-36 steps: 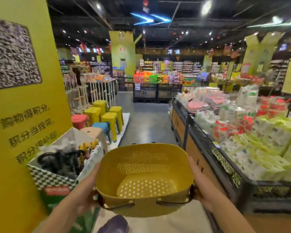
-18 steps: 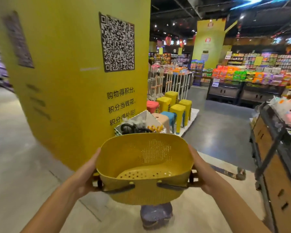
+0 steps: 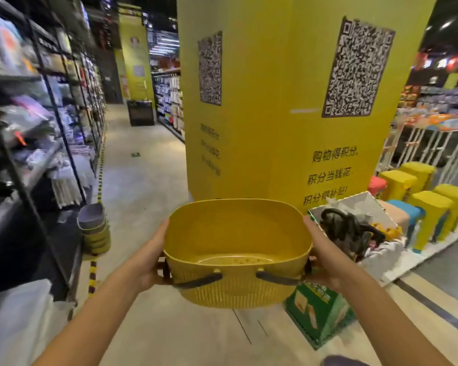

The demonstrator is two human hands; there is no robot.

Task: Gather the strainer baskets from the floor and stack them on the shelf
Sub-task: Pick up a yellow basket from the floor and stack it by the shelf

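Your left hand [image 3: 148, 262] grips one end of the yellow perforated plastic strainer basket [image 3: 236, 283] | your right hand [image 3: 325, 257] grips the other | basket held off the floor before the tall yellow pillar [image 3: 275, 133] | stack of grey and yellow baskets [image 3: 94, 229] by the dark metal shelf rack [image 3: 50, 143], left.

A supermarket aisle: stocked merchandise shelves [image 3: 45, 107], yellow QR-code pillar [image 3: 288, 101], stacked plastic stools [image 3: 421, 196] on display.

Strainer basket [image 3: 236, 289] carried leftward; shelf [image 3: 60, 128] (basket stack [image 3: 94, 231]) appears.
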